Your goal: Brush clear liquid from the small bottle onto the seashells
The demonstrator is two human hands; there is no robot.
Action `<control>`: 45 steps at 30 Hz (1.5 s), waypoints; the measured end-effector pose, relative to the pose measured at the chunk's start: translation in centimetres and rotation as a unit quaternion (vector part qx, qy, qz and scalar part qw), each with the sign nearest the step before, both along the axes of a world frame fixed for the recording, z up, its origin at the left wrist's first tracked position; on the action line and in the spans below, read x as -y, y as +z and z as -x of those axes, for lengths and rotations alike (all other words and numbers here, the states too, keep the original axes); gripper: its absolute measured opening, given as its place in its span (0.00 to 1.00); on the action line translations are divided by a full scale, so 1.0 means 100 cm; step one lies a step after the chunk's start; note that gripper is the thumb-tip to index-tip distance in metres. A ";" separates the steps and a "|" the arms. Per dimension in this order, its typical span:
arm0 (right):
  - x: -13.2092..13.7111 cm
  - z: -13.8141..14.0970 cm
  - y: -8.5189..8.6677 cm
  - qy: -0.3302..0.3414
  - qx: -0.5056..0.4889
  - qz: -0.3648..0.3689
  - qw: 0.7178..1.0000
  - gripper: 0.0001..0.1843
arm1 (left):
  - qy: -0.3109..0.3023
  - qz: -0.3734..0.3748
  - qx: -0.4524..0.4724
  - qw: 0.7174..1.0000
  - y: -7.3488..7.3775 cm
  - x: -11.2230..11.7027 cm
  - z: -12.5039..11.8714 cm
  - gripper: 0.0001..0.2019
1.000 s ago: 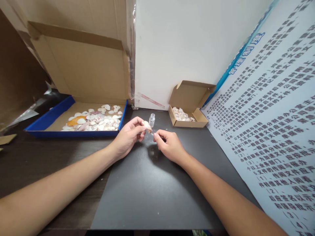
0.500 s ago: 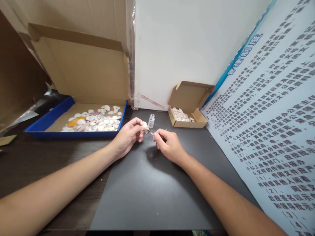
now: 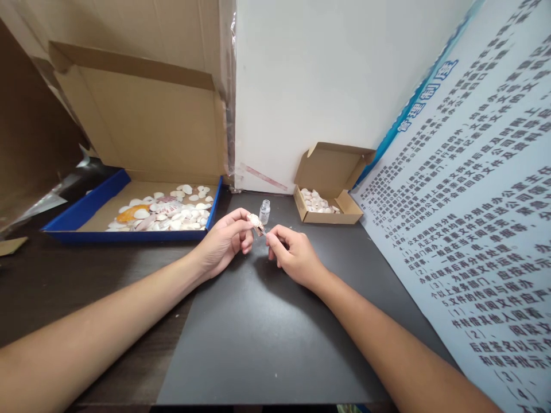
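Note:
Over the dark mat, my left hand [image 3: 226,244] pinches a small spotted seashell [image 3: 255,221] between thumb and fingertips. Opposite it, my right hand [image 3: 297,255] is closed on a thin pale stick-like tool [image 3: 264,234]. Its tip reaches the lower side of the shell; most of it is hidden by my fingers, so its exact kind is unclear. Just behind the shell, an uncapped clear glass vial [image 3: 264,213] stands upright on the mat.
At the left, a blue-edged cardboard box [image 3: 129,234] holds many white shells and an orange one. A smaller cardboard box [image 3: 329,218] of shells stands back right. A printed board [image 3: 465,218] leans along the right; a white panel [image 3: 336,74] stands behind.
My right hand has shifted slightly left, closer to the shell, and less of the tool shows. The shell has tilted a little in my left hand.

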State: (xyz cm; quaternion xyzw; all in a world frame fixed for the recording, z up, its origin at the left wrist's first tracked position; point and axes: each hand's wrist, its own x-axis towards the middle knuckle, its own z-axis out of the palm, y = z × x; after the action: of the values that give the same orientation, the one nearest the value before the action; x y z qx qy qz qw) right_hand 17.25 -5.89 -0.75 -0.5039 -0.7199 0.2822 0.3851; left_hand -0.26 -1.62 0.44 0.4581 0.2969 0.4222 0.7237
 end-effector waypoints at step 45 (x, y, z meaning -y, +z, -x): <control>0.000 0.001 0.003 -0.044 0.046 -0.032 0.997 0.13 | 0.010 0.020 0.029 0.999 0.003 -0.001 0.001 0.08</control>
State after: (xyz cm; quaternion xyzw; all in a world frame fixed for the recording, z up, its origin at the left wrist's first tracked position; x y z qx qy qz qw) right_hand 17.14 -5.90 -0.46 -0.5346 -0.7229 0.2181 0.3796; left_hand -0.33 -1.49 0.77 0.4285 0.2886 0.4366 0.7366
